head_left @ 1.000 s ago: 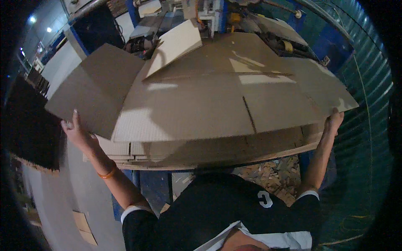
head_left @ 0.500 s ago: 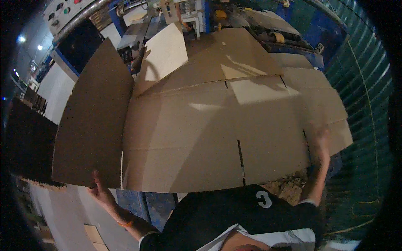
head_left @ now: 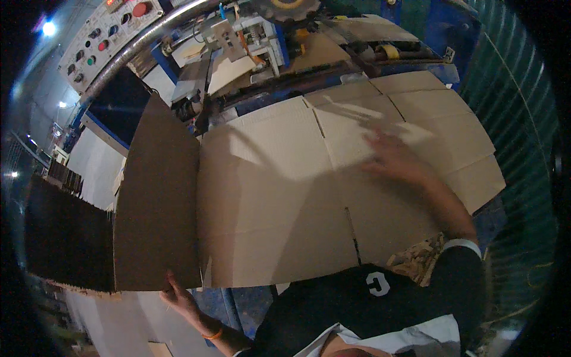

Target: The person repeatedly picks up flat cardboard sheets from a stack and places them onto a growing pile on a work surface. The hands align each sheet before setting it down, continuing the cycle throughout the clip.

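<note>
A wide brown cardboard box blank (head_left: 267, 196) with creases and dark slots lies in front of me. Its left panel (head_left: 157, 202) is folded up along a crease and stands in shadow. My left hand (head_left: 180, 299) grips the bottom edge of that panel, thumb on the near face; the other fingers are mostly hidden behind it. Over the right half of the blank, my right hand (head_left: 392, 156) reaches inward with fingers spread, somewhat blurred. Whether it touches the board I cannot tell.
Beyond the blank stands a machine with a metal head (head_left: 262, 44), rollers and another cardboard sheet (head_left: 318, 52). A control panel (head_left: 110, 38) with buttons is at upper left, behind a metal rail (head_left: 148, 44). Stacked cardboard (head_left: 68, 238) stands left; a green corrugated wall (head_left: 511, 119) rises right.
My right hand has moved from the blank's right edge inward over its middle. The sheet that overlapped the far side now lies farther off in the machine. My left hand still holds the panel.
</note>
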A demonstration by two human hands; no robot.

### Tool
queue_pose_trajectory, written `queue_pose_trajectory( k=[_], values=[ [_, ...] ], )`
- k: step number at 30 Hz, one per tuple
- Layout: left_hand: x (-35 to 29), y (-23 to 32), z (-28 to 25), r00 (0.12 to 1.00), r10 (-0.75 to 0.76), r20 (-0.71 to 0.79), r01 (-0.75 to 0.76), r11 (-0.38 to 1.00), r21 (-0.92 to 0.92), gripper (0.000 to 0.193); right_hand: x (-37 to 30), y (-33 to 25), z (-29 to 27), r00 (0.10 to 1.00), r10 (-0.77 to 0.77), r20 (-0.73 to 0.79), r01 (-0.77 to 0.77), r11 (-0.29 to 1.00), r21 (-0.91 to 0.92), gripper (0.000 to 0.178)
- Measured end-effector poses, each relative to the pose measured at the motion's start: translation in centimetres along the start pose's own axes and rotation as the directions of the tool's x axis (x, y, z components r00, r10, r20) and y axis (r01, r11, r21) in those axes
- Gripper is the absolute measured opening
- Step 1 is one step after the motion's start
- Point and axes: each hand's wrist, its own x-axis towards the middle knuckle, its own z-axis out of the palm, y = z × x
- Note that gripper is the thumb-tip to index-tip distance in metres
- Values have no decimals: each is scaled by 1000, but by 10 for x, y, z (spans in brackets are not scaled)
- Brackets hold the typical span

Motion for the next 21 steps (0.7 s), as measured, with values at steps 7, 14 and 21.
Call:
queue_pose_trajectory(
  k=[7,14,21],
  values=[
    [11,16,12,1000,0,13,3,977,-212,29,-220,162,23,-73,813,-578,-103,570,815,45],
    [14,-6,17,997,-21,76,22,1000,-15,28,-256,165,-5,103,875,-474,411,396,821,51],
    [-15,2,41,918,207,338,-140,968,-210,27,-192,-40,-11,501,-72,-862,112,994,-18,26]
  ],
)
